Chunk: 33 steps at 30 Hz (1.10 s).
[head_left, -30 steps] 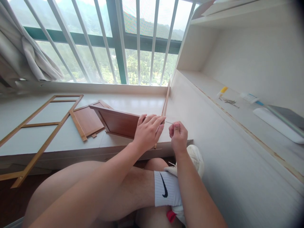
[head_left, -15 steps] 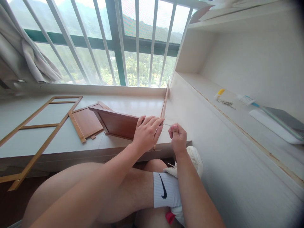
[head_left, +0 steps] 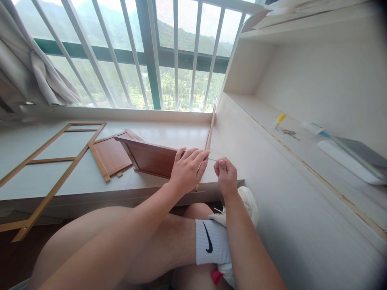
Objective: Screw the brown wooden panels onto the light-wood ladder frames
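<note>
The left hand [head_left: 189,167] is closed over the near end of a brown panel [head_left: 154,157]. The panel extends leftward from this hand, standing tilted above the surface [head_left: 169,131]. The right hand [head_left: 226,173] is formed into a fist, gripping a thin rod [head_left: 212,159]. The rod projects leftward from the fist to the panel end beneath the left fingertips; the exact contact point is too small to verify.

Change over the last second: minimal. The whole view shifts slightly, while both grips and the panel angle are maintained. The gap between the hands appears marginally narrower. Judged from this, the panel remains steadied and the rod remains directed at its end.

Left of the left hand, a framed panel [head_left: 113,155] lies flat; farther left lies an open wooden frame [head_left: 51,160]. Beyond the hands, a wooden strip [head_left: 211,129] leans along the side wall. Right of the right hand, the shelf [head_left: 302,147] carries small metal pieces [head_left: 288,132] and a yellow-capped container [head_left: 281,118].
</note>
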Tool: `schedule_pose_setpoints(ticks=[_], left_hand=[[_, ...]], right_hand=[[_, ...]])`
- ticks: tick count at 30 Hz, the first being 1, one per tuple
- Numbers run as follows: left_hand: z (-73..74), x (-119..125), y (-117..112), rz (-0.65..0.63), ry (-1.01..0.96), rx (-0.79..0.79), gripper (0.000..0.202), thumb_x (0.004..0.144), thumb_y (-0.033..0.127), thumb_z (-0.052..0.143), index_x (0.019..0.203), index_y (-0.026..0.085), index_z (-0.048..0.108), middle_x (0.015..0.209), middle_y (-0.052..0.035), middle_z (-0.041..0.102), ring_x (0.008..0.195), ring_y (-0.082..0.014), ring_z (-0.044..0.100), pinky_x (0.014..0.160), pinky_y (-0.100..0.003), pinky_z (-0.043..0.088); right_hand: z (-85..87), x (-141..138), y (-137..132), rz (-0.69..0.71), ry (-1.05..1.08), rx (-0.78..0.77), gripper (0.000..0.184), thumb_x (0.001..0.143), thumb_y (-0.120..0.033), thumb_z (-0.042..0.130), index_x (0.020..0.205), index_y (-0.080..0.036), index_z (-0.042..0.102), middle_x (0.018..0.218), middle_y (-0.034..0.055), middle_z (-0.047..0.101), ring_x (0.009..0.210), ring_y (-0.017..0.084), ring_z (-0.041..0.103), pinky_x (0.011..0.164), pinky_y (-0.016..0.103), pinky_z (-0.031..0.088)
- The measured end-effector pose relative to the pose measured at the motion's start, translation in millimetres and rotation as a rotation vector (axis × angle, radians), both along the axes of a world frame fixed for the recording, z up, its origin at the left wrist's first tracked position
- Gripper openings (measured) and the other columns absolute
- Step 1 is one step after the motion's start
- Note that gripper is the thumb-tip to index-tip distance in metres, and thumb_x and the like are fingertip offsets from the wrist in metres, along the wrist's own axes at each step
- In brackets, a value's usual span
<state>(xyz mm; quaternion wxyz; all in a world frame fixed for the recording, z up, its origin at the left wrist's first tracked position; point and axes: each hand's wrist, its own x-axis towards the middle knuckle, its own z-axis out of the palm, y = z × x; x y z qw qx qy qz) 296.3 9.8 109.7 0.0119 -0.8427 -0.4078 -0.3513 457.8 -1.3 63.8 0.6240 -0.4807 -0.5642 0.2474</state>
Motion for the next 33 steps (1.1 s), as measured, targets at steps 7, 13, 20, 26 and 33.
schedule_pose_setpoints(ticks=[7,13,20,26,33], left_hand=[[-0.8,0,0,0.002,0.001,-0.002,0.034,0.101,0.031,0.035,0.127,0.028,0.057,0.127,-0.0009,0.064,0.125,-0.0190,0.049,0.112,-0.040,0.019],[-2.0,0,1,0.004,-0.001,0.001,0.034,0.101,0.031,0.035,0.126,0.028,0.057,0.128,-0.0001,0.064,0.126,-0.0189,0.049,0.112,-0.040,0.019],[-1.8,0,1,0.005,0.003,0.010,0.034,0.101,0.031,0.036,0.126,0.028,0.057,0.128,-0.0004,0.064,0.126,-0.0191,0.050,0.112,-0.039,0.020],[-1.2,0,0,0.002,0.005,0.012,0.034,0.101,0.030,0.035,0.126,0.028,0.057,0.127,-0.0006,0.064,0.125,-0.0188,0.050,0.111,-0.039,0.020],[-2.2,0,0,0.003,-0.001,0.009,0.034,0.101,0.030,0.036,0.126,0.028,0.057,0.127,-0.0001,0.064,0.125,-0.0188,0.049,0.112,-0.040,0.020]], right_hand=[[-2.7,-6,1,0.096,0.266,-0.062,0.044,0.094,-0.052,0.048,0.064,-0.020,0.045,0.055,-0.0030,0.041,0.048,0.010,0.033,0.044,0.025,0.021],[0.0,-8,0,0.120,0.373,-0.090,0.044,0.094,-0.049,0.050,0.061,-0.019,0.045,0.049,-0.0031,0.042,0.043,0.009,0.034,0.042,0.024,0.018],[0.7,-12,-1,0.079,0.383,-0.078,0.041,0.094,-0.046,0.052,0.063,-0.019,0.045,0.051,-0.0038,0.042,0.044,0.008,0.035,0.041,0.023,0.019],[-2.2,-8,4,-0.028,0.501,-0.033,0.040,0.094,-0.049,0.048,0.066,-0.020,0.044,0.051,-0.0051,0.041,0.041,0.007,0.031,0.038,0.022,0.018],[-1.5,-5,3,0.005,0.348,-0.051,0.040,0.094,-0.051,0.049,0.068,-0.020,0.047,0.056,-0.0032,0.046,0.044,0.008,0.034,0.039,0.022,0.021]])
